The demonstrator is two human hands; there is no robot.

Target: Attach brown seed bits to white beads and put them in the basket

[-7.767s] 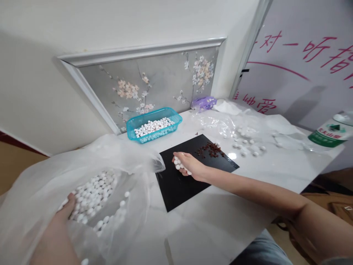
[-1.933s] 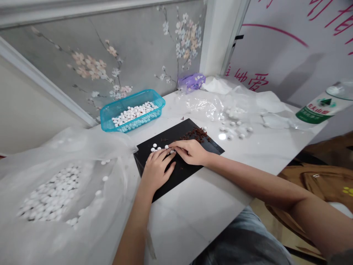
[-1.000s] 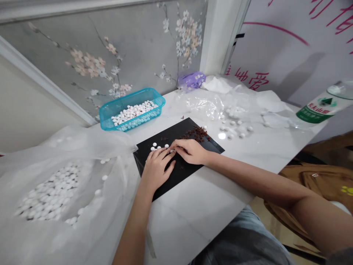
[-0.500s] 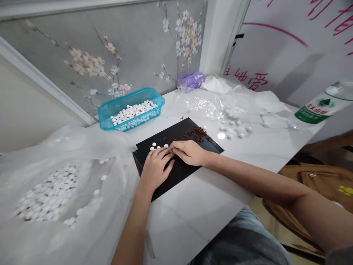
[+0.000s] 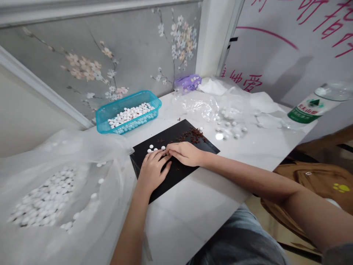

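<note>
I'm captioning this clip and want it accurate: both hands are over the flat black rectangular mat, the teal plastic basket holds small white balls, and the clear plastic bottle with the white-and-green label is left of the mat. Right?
One side is wrong: the head view shows the clear plastic bottle to the right of the flat black rectangular mat. The rest stands.

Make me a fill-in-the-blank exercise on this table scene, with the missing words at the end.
1. The left hand and right hand are over a flat ____ sheet.
2. Small ____ balls lie just beyond the left hand.
3. The bottle is near the picture's ____ edge.
4. The bag bears a ____ paw print.

Missing words: black; white; right; yellow.
</note>
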